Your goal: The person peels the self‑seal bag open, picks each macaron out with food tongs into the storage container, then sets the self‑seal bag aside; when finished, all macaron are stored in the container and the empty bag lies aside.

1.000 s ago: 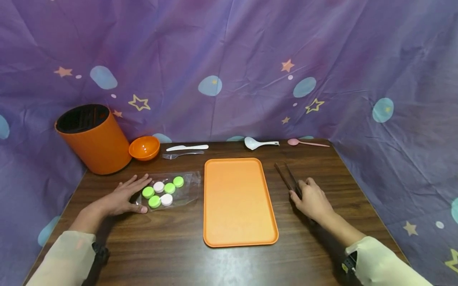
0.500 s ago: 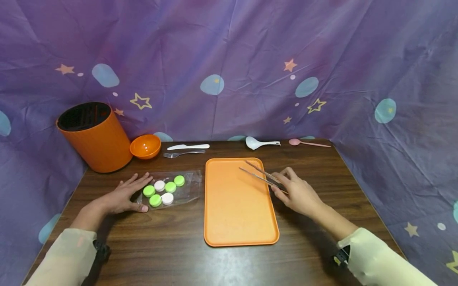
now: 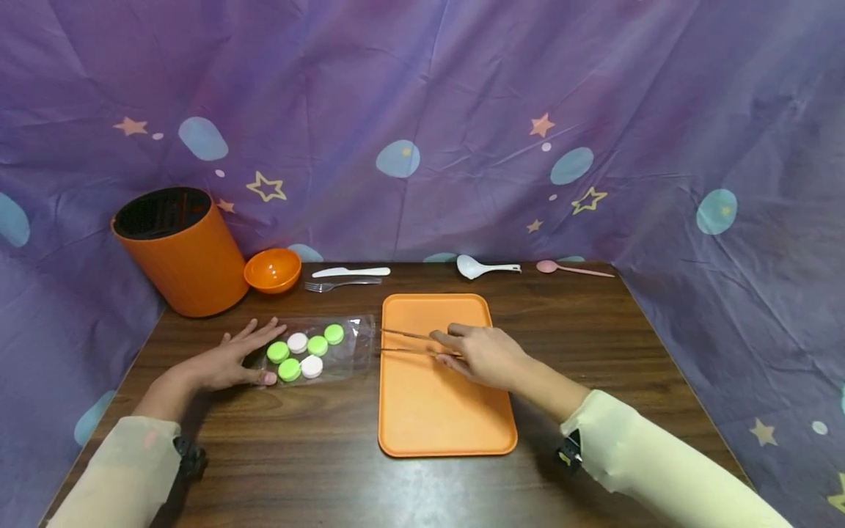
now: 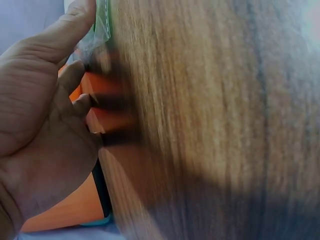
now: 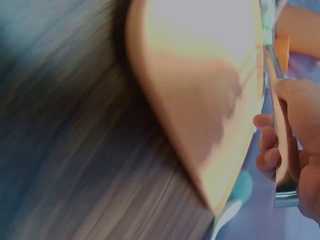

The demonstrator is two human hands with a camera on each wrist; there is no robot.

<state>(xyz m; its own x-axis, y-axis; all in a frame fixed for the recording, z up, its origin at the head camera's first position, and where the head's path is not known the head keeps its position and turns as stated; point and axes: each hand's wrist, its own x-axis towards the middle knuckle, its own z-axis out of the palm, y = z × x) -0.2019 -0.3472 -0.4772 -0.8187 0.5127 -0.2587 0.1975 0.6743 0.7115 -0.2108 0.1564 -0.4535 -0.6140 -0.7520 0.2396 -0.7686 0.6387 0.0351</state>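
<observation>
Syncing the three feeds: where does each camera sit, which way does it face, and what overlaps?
Head: worn on the head, looking forward and down at the brown wooden table; both hands and pale sleeves show, left hand on the clear plastic bag of green and white caps, right hand holding metal tweezers.
Left wrist: under the left hand, facing blurred wood grain; palm and fingers show.
Right wrist: beside the right hand, facing the flat orange plastic tray; fingers show.
Shared: head and right wrist both show tray and tweezers.
</observation>
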